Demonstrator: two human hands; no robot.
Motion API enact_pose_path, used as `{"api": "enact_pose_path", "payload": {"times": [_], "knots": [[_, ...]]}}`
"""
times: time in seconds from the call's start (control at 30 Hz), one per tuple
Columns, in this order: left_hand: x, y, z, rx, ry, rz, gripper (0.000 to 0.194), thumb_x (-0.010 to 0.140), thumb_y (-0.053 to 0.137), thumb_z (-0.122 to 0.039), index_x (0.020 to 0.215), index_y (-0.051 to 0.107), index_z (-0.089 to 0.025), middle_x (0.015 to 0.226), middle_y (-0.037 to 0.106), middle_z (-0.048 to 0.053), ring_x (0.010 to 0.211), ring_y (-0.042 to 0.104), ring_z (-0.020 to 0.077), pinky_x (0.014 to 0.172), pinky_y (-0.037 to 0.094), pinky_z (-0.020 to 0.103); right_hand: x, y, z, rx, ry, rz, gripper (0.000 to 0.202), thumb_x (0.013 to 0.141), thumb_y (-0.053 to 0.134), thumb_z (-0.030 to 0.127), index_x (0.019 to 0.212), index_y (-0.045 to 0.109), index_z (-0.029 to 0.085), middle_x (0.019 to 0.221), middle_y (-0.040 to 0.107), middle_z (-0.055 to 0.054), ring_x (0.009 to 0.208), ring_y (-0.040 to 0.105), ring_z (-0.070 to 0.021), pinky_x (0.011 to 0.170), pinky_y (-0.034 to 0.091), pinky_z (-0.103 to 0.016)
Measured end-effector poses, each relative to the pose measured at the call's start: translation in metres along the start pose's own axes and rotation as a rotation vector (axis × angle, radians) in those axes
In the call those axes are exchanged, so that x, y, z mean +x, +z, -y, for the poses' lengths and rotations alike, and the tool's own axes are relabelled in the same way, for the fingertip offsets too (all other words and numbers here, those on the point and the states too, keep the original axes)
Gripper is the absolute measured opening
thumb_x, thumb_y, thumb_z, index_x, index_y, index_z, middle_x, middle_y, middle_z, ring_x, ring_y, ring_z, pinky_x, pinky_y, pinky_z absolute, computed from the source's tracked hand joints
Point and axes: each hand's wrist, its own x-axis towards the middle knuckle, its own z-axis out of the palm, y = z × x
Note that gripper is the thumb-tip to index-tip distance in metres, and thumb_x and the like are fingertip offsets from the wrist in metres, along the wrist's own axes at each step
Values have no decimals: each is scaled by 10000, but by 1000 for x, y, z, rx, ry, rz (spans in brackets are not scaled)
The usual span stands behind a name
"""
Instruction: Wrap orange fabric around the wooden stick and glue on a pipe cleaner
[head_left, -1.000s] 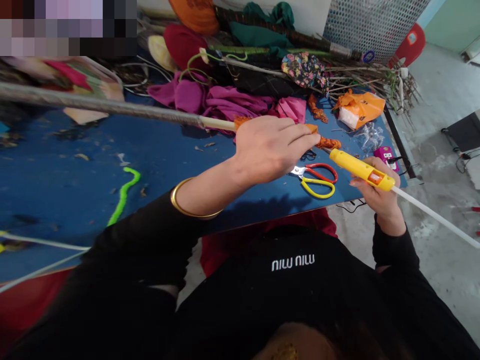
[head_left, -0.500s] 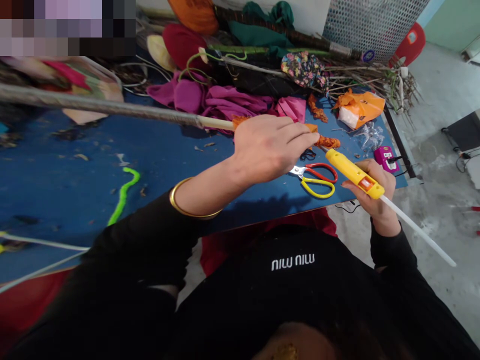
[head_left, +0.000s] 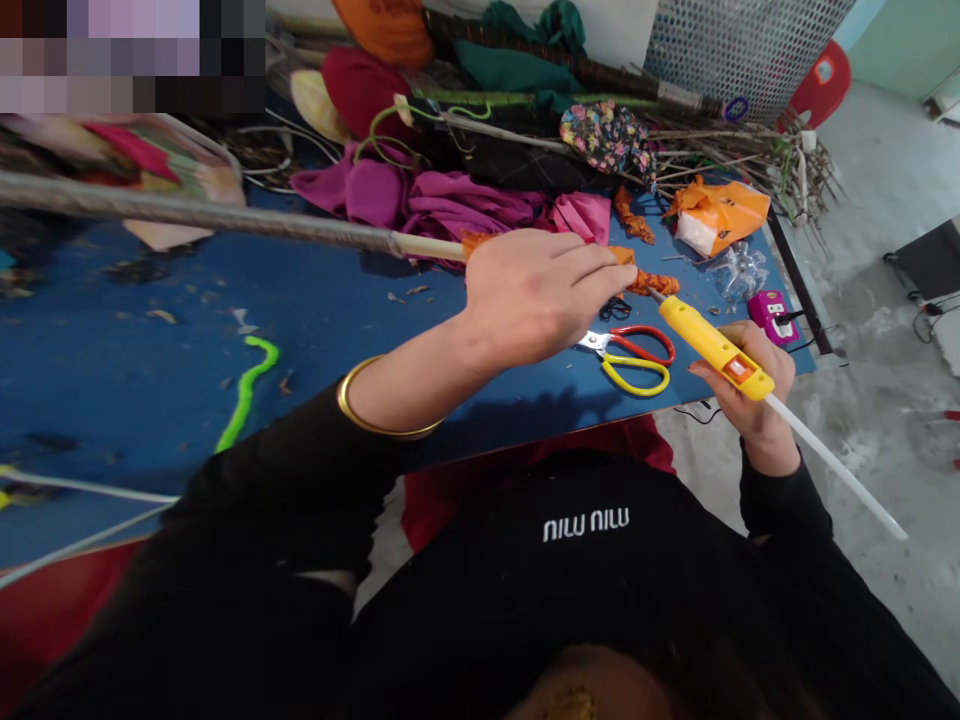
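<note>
My left hand [head_left: 536, 295] is closed around the end of a long stick [head_left: 262, 222], which runs off to the left. Orange fabric [head_left: 474, 243] shows on the stick at both sides of this hand. In my right hand [head_left: 757, 375] is a yellow hot glue gun [head_left: 712, 345], with a white glue stick [head_left: 840, 468] poking out of its back. The gun's nozzle points at the orange fabric just past my left fingertips; whether it touches I cannot tell. Scissors [head_left: 634, 358] with one red and one yellow handle lie on the table below my hands.
Purple cloth [head_left: 465, 205], a floral cloth [head_left: 607, 138] and thin twigs [head_left: 735, 150] crowd the back of the blue table [head_left: 360, 330]. An orange bag [head_left: 720, 215] and a purple power socket [head_left: 772, 318] sit at right. A green fuzzy strip [head_left: 247, 390] lies at left.
The glue gun has shifted slightly right in my right hand, its nozzle now a little farther from my left fingertips. My left hand and the stick have hardly moved.
</note>
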Motion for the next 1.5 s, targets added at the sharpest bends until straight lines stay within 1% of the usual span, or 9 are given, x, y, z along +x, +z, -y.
{"api": "enact_pose_path", "payload": {"times": [0.23,0.4,0.63,0.9,1.0,1.13,1.3,1.4,1.5], "knots": [[-2,6,1,11,-29,3,341,1107,471,-301,1237,782,-251,1004,822,49,903,785,223,732,599,348,-2,-2,-1,12,-14,-18,220,998,740,454,987,648,255,844,736,6,662,670,-141,589,489,-268],[-3,8,3,-29,-40,-7,321,1100,485,-276,1246,770,-283,1052,831,39,936,791,226,756,605,353,-3,-3,1,4,10,-22,278,993,736,515,957,644,255,829,732,8,646,661,-141,572,473,-271],[-1,1,0,155,70,-55,306,1111,481,-255,1226,764,-258,1017,835,12,852,772,182,683,551,305,-6,-3,-3,-7,38,-35,302,979,743,547,956,654,260,816,736,7,635,654,-148,572,470,-280],[2,-10,1,127,66,-54,267,1105,503,-245,1182,757,-273,1020,848,9,783,753,195,607,482,341,-18,-2,-13,-19,182,-54,320,969,721,581,974,681,264,834,746,-11,669,667,-177,621,527,-311],[3,-13,3,30,-39,19,268,1105,509,-270,1174,766,-298,1039,851,26,823,767,216,634,496,369,-22,7,-36,0,316,-164,310,1010,648,562,1027,675,254,883,749,-31,785,726,-213,728,601,-364],[3,-8,5,3,-113,6,285,1105,530,-319,1112,809,-263,952,845,56,806,775,224,621,508,359,-15,24,-92,-55,510,-262,261,1016,598,483,1069,642,231,960,707,-58,920,732,-254,873,627,-481],[4,-7,9,15,-123,-38,298,1099,567,-331,1081,855,-252,921,857,58,794,805,234,576,531,349,16,41,-152,-281,678,-167,346,841,745,221,1171,645,188,1243,626,-175,1077,684,-289,1009,552,-540],[3,-8,12,-87,-192,6,288,1097,569,-339,1092,851,-276,981,865,42,850,816,230,647,580,335,34,48,-169,-349,704,-42,241,852,735,206,1074,651,166,1256,616,-199,1084,674,-265,1029,518,-481],[1,-5,17,-149,-239,2,268,1084,586,-351,1088,847,-287,964,864,24,824,811,211,664,586,299,45,49,-175,-384,692,13,140,889,700,241,988,642,161,1166,677,-185,1093,669,-276,1047,495,-500]]}}
